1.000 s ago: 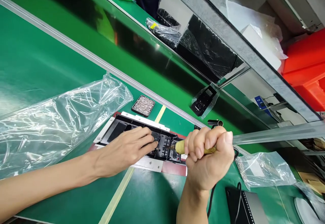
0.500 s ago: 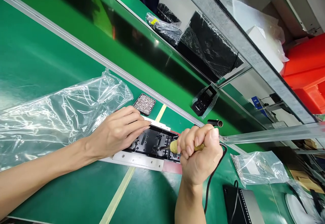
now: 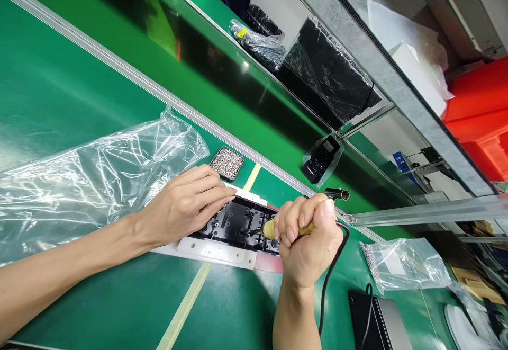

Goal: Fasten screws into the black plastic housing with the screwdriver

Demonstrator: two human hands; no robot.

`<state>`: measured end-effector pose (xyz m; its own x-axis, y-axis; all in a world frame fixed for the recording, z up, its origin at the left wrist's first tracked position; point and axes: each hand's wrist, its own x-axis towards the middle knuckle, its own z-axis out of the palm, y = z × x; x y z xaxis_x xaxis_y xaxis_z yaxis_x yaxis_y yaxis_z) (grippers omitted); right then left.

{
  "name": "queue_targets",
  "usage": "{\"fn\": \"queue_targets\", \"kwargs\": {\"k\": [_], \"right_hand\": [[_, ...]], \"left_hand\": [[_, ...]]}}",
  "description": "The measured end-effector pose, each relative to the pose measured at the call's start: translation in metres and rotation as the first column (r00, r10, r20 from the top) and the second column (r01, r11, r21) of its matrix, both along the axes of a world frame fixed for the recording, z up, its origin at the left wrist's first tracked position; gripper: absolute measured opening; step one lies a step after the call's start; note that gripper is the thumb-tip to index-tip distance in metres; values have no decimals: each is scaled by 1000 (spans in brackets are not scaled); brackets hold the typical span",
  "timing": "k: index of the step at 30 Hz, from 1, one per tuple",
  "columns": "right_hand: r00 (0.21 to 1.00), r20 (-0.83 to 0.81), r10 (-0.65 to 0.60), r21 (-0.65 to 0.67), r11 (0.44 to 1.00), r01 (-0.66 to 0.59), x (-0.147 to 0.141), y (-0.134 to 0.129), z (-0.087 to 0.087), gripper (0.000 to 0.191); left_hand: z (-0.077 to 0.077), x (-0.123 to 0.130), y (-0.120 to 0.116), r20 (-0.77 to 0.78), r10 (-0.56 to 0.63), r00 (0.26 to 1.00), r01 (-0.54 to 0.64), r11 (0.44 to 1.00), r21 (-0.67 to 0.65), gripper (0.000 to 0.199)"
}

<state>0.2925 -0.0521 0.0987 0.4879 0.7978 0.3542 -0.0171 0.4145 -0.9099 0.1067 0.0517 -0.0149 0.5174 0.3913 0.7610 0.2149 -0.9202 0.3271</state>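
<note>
Left hand: the left hand (image 3: 186, 204) lies flat with its fingers stretched out over the far-left part of the black plastic housing (image 3: 234, 222), pressing on it and gripping nothing.

Right hand: the right hand (image 3: 307, 244) is closed in a fist around the yellow-handled corded tool (image 3: 270, 228), knuckles up, with the cable (image 3: 329, 281) trailing back past the wrist.

Key relation: the tool's tip points left from the right fist and sits on the near-right part of the housing, just beside the left fingertips. The housing's long axis runs left to right across the person, tilted slightly down to the right. The right hand is the nearer to the point of contact.

Where the housing sits: on a white fixture plate (image 3: 216, 249) over a red pad, lying on the green worktop (image 3: 99, 307).

Close by: a small black tray of screws (image 3: 226, 163) just beyond the left fingers; a crumpled clear plastic bag (image 3: 91, 175) to the left; a smaller bag (image 3: 402, 265) to the right.

Room: a conveyor belt (image 3: 222, 80) runs beyond the aluminium rail, with bagged black parts (image 3: 321, 154) on its far side.
</note>
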Motion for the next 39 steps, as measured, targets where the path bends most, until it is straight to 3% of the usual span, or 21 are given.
{"fn": "queue_targets", "kwargs": {"k": [10, 13, 15, 18, 26, 39], "right_hand": [[1000, -3, 26, 38, 999, -26, 0, 2, -8, 57], [999, -27, 48, 28, 999, -47, 1, 3, -12, 55], [997, -48, 57, 33, 998, -55, 2, 3, -13, 55], [997, -54, 51, 41, 998, -49, 2, 2, -14, 57], [996, -55, 70, 64, 996, -67, 0, 2, -15, 57], [997, -25, 75, 60, 995, -73, -2, 1, -18, 56]], "left_hand": [[3, -2, 11, 72, 19, 997, -15, 998, -60, 18], [-2, -11, 30, 41, 113, 993, -103, 976, -193, 24], [-9, -19, 50, -67, 167, 984, -180, 931, -318, 38], [-19, -24, 82, -242, 158, 957, -251, 869, -427, 53], [-33, 5, 124, -362, 31, 932, -194, 885, -424, 37], [-42, 34, 142, -445, -35, 895, -157, 909, -386, 31]]}}
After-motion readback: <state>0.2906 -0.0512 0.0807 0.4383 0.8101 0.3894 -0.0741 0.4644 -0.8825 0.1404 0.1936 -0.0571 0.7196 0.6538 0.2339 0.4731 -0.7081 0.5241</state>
